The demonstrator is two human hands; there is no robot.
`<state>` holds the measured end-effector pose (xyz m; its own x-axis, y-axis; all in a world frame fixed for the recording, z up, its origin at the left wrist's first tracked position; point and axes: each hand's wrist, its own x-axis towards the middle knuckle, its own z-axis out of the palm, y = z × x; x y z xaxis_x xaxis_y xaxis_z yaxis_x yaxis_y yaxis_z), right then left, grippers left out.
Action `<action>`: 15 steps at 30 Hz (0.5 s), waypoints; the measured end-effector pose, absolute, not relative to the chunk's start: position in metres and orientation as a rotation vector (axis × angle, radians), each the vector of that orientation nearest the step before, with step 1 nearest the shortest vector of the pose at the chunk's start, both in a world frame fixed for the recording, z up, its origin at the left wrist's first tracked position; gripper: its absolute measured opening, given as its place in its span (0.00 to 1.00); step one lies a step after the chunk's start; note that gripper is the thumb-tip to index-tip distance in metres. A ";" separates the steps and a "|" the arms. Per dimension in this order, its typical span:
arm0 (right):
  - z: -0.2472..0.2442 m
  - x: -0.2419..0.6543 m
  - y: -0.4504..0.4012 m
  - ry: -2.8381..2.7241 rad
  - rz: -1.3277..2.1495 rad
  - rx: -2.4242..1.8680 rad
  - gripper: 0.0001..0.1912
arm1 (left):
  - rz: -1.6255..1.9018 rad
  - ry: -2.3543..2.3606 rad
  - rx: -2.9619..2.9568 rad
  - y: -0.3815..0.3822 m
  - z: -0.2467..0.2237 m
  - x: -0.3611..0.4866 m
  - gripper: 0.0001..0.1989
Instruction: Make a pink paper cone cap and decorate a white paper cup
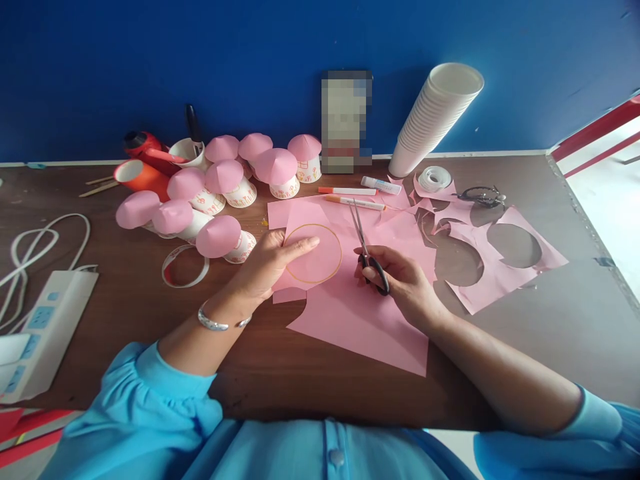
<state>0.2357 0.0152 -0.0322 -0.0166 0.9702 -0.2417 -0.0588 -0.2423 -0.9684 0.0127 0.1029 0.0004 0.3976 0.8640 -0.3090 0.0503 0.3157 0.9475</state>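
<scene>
My left hand (270, 265) grips a piece of pink paper (320, 263) at its left edge, with the thumb lying on top. A yellowish circle outline is drawn on that piece. Black-handled scissors (374, 275) are in my right hand (413, 287), the fingers in the handle loops. Their blades point away from me, slightly parted, just right of the drawn circle and apart from it. Beneath both hands lies a larger pink sheet (370, 333) with a curved cut on its left side.
Several decorated paper cups with pink cone tops (219, 237) stand at left. A phone (345, 123) and stacked white cups (435, 113) lean by the blue wall. Markers (355, 202), white tape (434, 179), cut-out pink scraps (480, 273), a paper ring (200, 277) and a power strip (60, 333) lie around.
</scene>
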 end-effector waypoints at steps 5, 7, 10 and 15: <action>-0.030 0.238 0.013 -1.168 1.309 -1.387 0.28 | 0.696 1.031 1.136 0.100 0.005 0.014 0.16; -0.028 0.239 0.012 -1.244 1.336 -1.380 0.27 | 0.663 1.018 1.159 0.099 0.009 0.014 0.15; -0.026 0.241 0.010 -1.247 1.490 -1.306 0.27 | 0.552 1.006 1.220 0.098 0.016 0.012 0.13; -0.022 0.241 0.006 -1.216 1.651 -1.195 0.27 | 0.477 1.081 1.270 0.098 0.022 0.009 0.17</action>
